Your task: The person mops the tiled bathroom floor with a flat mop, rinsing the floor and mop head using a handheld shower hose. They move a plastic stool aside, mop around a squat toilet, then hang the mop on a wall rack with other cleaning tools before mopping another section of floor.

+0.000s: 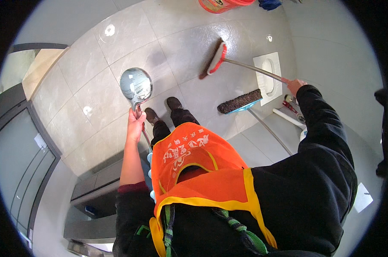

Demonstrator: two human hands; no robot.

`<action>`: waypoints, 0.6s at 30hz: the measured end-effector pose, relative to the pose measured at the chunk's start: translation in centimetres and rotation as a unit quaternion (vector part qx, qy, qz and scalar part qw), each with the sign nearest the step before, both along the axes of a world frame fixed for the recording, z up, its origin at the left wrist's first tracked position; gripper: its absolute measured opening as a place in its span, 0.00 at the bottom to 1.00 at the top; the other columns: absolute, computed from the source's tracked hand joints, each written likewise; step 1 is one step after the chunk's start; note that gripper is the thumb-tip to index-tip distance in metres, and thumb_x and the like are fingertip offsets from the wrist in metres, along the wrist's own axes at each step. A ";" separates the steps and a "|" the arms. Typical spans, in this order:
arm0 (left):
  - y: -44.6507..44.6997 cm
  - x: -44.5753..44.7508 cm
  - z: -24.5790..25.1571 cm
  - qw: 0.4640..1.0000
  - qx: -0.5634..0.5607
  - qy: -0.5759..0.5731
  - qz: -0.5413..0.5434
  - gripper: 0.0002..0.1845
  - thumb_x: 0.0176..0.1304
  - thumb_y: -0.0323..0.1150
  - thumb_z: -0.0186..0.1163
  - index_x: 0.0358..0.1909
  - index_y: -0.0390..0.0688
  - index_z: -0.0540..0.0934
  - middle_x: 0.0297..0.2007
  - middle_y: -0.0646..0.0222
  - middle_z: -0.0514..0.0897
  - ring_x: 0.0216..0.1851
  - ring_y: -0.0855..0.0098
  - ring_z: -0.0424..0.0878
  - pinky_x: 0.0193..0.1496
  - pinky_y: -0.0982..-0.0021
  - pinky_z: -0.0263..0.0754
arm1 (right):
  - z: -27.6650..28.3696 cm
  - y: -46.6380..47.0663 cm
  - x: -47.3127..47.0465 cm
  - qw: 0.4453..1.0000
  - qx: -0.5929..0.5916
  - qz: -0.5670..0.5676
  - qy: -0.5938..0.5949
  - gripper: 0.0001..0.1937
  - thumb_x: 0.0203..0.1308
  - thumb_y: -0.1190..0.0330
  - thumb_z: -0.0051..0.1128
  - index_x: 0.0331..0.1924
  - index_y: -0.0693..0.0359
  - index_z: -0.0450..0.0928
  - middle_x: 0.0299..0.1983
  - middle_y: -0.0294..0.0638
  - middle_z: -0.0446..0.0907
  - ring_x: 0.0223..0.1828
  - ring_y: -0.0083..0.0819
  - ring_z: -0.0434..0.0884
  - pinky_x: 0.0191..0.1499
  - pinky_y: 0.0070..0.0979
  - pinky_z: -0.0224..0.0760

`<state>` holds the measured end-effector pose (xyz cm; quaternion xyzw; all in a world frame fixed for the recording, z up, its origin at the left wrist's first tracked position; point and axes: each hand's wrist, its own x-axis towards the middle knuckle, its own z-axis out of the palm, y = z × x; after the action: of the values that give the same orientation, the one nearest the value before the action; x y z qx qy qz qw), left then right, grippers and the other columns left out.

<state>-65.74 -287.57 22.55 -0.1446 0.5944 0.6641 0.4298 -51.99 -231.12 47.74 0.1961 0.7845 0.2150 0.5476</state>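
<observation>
My left hand point(136, 125) grips the handle of a shiny round metal ladle point(136, 84), held above the floor; reflections hide whether it holds water. At the right, my right hand point(296, 86) is closed around the long metal handle of a floor brush point(216, 58). That brush has a red and white head with dark reddish bristles, which rests on the grey tiles. Nearer to me stands a second broom point(240, 102), with dark bristles, a blue head and a metal handle slanting down past my right arm.
A white squat toilet point(268, 78) is set in the floor, with a white pipe-like object point(288, 118) nearby. An orange-red bucket point(224, 4) stands at the far edge beside a blue cloth-like item point(269, 4). A glass-panelled door point(23, 160) is at left.
</observation>
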 end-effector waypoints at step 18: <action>1.7 0.3 1.2 0.999 -0.021 0.012 0.025 0.16 0.57 0.25 0.55 0.46 0.44 0.65 0.31 0.79 0.69 0.31 0.85 0.64 0.36 0.83 0.60 | -15.0 -8.3 -16.0 0.863 -0.252 -0.050 0.435 0.17 0.57 0.65 0.44 0.52 0.50 0.71 0.39 0.52 0.77 0.41 0.50 0.76 0.45 0.40 0.69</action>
<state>-65.49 -285.87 23.79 -0.1605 0.6094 0.6638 0.4028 -67.98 -239.38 32.73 0.1642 0.9595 -0.1246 0.1918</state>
